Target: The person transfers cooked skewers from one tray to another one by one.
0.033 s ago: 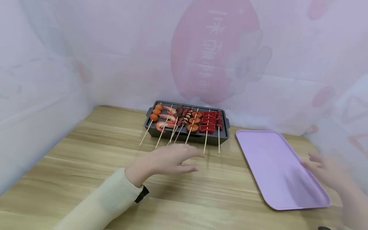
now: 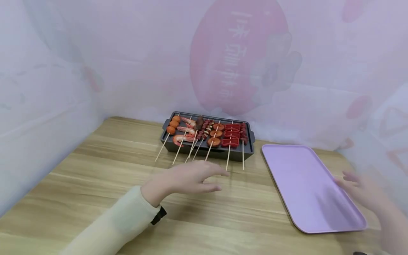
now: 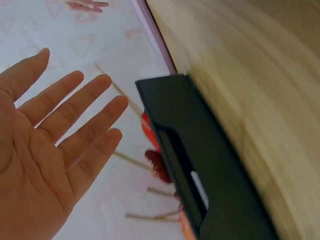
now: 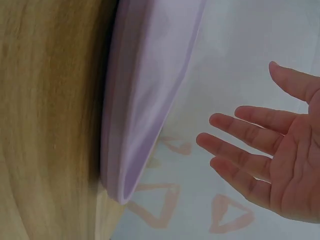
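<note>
Held flat above the table, my left hand [image 2: 188, 177] is empty and lies in front of a small black grill [image 2: 220, 154]. Its straight, spread fingers [image 3: 75, 112] show clearly in the left wrist view, beside the grill's dark side wall [image 3: 212, 145]. Several food skewers lie across the grill, with orange balls [image 2: 174, 124], shrimp [image 2: 184, 139], round brown slices [image 2: 213, 142] and red pieces [image 2: 230, 142]; their sticks point toward me. My right hand [image 2: 363, 193], also empty with fingers extended, hovers by the right edge of a lilac tray [image 2: 296, 170].
The wooden table [image 2: 105, 170] carries the grill at the back middle and the tray to its right. Pale printed cloth [image 2: 143, 71] walls in the back and both sides. A black band [image 2: 158, 216] sits at my left cuff.
</note>
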`<action>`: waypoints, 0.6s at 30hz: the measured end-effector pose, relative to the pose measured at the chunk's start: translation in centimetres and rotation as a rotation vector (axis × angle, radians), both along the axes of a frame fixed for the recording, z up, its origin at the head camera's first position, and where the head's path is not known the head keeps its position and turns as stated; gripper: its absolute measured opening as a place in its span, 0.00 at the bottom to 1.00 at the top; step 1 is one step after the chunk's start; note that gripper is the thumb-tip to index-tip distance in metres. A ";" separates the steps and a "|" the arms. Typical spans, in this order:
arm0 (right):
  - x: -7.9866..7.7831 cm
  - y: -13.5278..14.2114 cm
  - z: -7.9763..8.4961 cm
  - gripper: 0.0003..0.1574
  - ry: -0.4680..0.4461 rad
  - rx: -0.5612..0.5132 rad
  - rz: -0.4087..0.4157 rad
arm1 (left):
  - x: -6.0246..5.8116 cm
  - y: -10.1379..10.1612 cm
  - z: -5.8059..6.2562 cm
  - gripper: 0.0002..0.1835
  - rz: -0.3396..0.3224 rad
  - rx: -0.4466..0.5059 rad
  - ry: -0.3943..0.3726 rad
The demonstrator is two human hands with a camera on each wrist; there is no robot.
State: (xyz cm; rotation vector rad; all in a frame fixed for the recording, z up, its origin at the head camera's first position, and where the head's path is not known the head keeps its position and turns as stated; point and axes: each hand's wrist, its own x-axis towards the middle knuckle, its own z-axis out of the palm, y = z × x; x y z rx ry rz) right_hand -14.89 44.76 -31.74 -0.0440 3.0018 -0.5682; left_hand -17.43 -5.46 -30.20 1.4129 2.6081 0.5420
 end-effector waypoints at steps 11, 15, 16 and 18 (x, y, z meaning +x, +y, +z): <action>-0.5 3.0 -1.0 0.43 -0.127 -0.146 -0.086 | -0.2 4.0 -1.6 0.20 -0.006 0.150 -0.445; -0.7 3.5 -0.8 0.44 -0.227 -0.234 -0.134 | -0.6 6.2 -3.2 0.19 0.094 0.220 -0.633; -0.7 3.5 -0.8 0.43 -0.244 -0.256 -0.144 | -0.6 6.7 -3.6 0.19 0.128 0.240 -0.682; -1.0 3.6 -0.9 0.44 -0.285 -0.292 -0.162 | -0.4 7.7 -4.2 0.20 0.199 0.273 -0.789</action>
